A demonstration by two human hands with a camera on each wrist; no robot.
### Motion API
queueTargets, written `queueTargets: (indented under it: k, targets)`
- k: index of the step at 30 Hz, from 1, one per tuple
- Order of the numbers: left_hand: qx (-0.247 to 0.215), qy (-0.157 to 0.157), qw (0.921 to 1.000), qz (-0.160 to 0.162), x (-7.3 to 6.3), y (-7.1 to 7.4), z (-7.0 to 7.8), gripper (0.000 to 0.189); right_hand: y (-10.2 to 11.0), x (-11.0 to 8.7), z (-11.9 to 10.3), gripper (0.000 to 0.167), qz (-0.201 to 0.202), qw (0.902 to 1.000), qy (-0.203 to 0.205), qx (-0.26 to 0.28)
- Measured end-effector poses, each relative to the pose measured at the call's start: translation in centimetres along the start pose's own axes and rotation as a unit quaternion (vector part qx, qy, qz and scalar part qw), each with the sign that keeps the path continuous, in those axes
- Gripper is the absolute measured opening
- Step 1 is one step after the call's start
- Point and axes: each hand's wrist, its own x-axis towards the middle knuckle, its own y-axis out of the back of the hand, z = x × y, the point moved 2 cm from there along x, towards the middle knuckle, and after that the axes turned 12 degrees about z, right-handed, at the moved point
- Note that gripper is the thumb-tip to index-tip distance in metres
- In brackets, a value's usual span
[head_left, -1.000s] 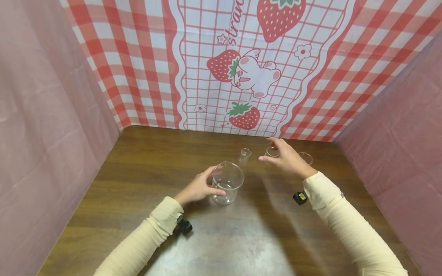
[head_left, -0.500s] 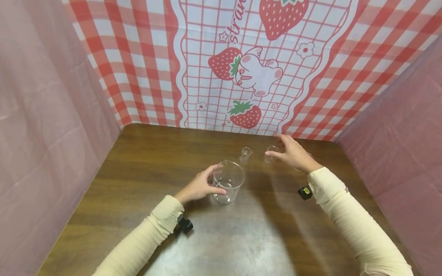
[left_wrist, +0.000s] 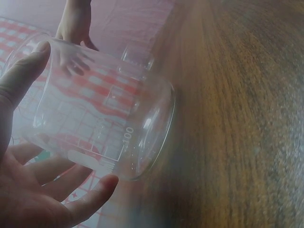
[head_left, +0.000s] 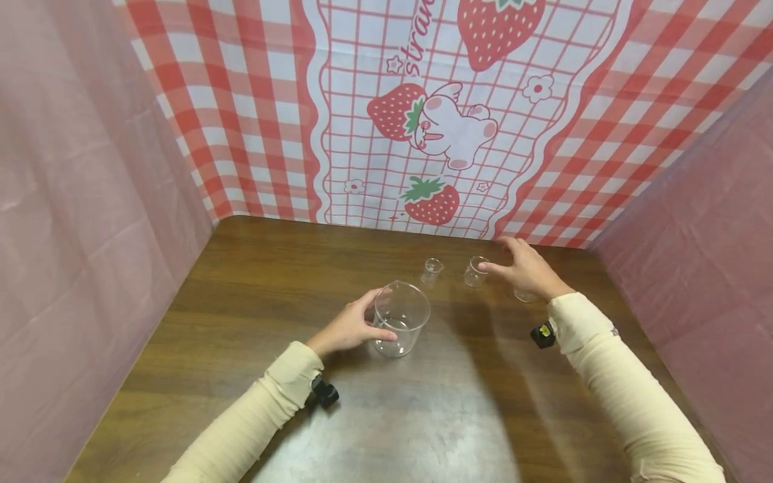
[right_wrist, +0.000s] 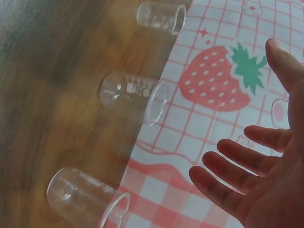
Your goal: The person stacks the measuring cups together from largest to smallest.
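My left hand (head_left: 350, 327) grips a large clear glass beaker (head_left: 401, 322) from its left side, thumb in front and fingers behind. In the left wrist view the beaker (left_wrist: 104, 114) shows white printed marks, with "100" near its base. My right hand (head_left: 531, 272) hovers with spread fingers to the right of a small beaker (head_left: 476, 274). Partly behind that hand stands another glass beaker (head_left: 524, 295). In the right wrist view nothing lies between the right hand's (right_wrist: 256, 175) thumb and fingers, and a row of three beakers stands beyond them.
The smallest beaker (head_left: 431, 270) stands on the wooden table (head_left: 272, 268), behind the large one. A red-and-white strawberry cloth (head_left: 362, 154) hangs along the back edge. Pink curtains (head_left: 78, 168) flank both sides.
My right hand has drawn away from the middle small beaker and shifted right, toward the rightmost one. The left hand and large beaker have stayed in place.
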Motion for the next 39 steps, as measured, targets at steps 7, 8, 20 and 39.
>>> queueTargets:
  k: [7,8,20,39]
  targets:
    - [0.003,0.007,1.0,-0.001,0.0,0.0,-0.1,0.091,0.1,0.0,1.3,0.082,-0.003,0.9997,-0.017,-0.016]
    - [0.003,0.008,1.0,-0.001,0.0,0.0,-0.1,0.091,0.1,0.0,1.4,0.082,-0.003,0.9996,-0.018,-0.02]
    - [0.0,0.012,0.9999,-0.003,0.1,0.0,-0.2,0.091,-0.1,0.0,3.4,0.086,-0.021,0.9976,-0.037,-0.055]
    - [0.001,0.002,1.0,-0.005,0.0,0.2,0.1,0.091,0.6,-0.1,6.4,0.094,-0.039,0.9942,-0.067,-0.074]
